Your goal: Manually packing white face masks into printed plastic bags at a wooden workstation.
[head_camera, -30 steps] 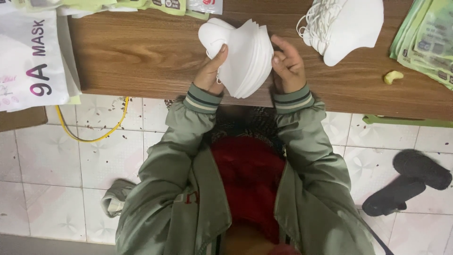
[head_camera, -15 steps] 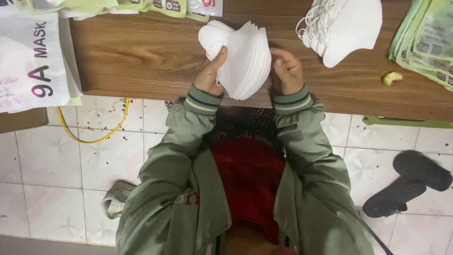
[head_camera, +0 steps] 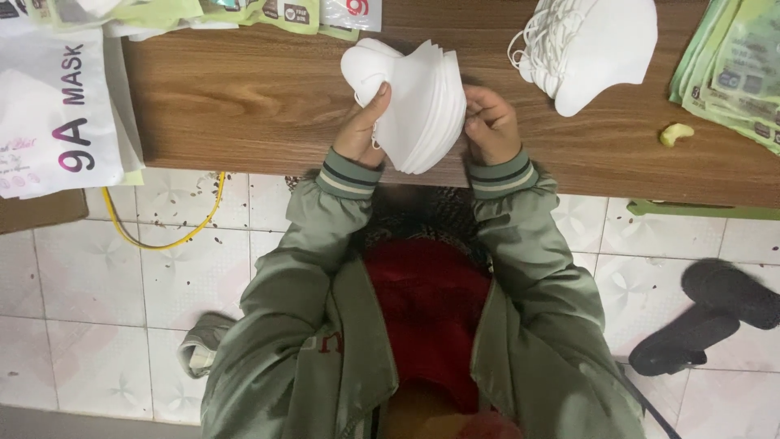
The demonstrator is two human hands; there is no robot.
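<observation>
A stack of several white face masks (head_camera: 414, 102) is held upright over the brown wooden table (head_camera: 244, 97). My left hand (head_camera: 363, 126) grips the stack's left side with the thumb pressed on its front. My right hand (head_camera: 490, 122) holds the stack's right edge, its fingers curled against the layered rims. Both sleeves are olive green with striped cuffs.
A second pile of white masks with ear loops (head_camera: 593, 45) lies at the back right. Green printed packets (head_camera: 731, 65) sit at the far right, a white printed bag (head_camera: 57, 114) at the left. A small yellow scrap (head_camera: 676, 133) lies near the table edge. Black sandals (head_camera: 707, 317) and a yellow cord (head_camera: 162, 236) lie on the tiled floor.
The mask stack has shifted slightly in my hands, with my right fingers adjusting along its edge. Otherwise little has moved.
</observation>
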